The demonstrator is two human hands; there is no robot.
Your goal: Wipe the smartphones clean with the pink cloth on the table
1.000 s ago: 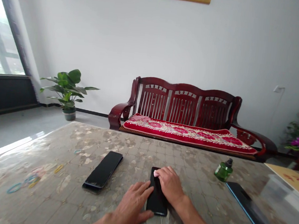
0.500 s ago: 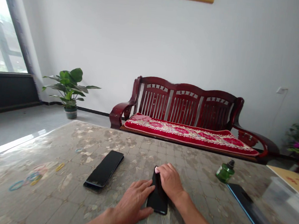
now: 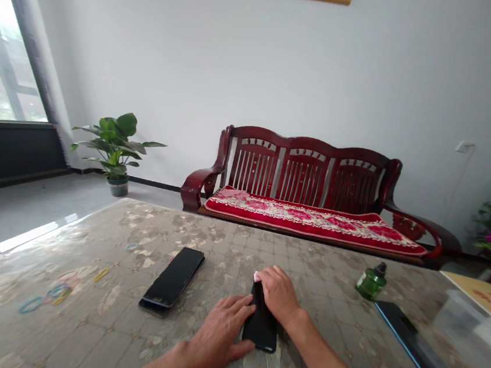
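A black smartphone (image 3: 262,329) lies flat on the table in front of me, its screen facing up. My left hand (image 3: 222,329) holds it from the left, with fingertips at its side edge and the thumb over its lower corner. Over the phone's upper part lies my right hand (image 3: 277,292), fingers bent and pressed together. A small white piece (image 3: 256,276), like tissue or cloth, pokes out at its fingertips; the rest is hidden under the hand. Left of my hands, another dark phone (image 3: 174,279) rests on top of something flat and dark.
On the right stand a green bottle (image 3: 371,282) with a black cap, a blue-edged phone (image 3: 415,345) and a clear plastic box (image 3: 472,319). Coloured rubber bands (image 3: 52,295) lie at the left of the patterned tablecloth (image 3: 93,338). A wooden bench (image 3: 304,167) stands behind the table.
The right hand has shifted very slightly at the phone's top end, still with the white piece. The left hand stays on the phone; the whole view has moved a little.
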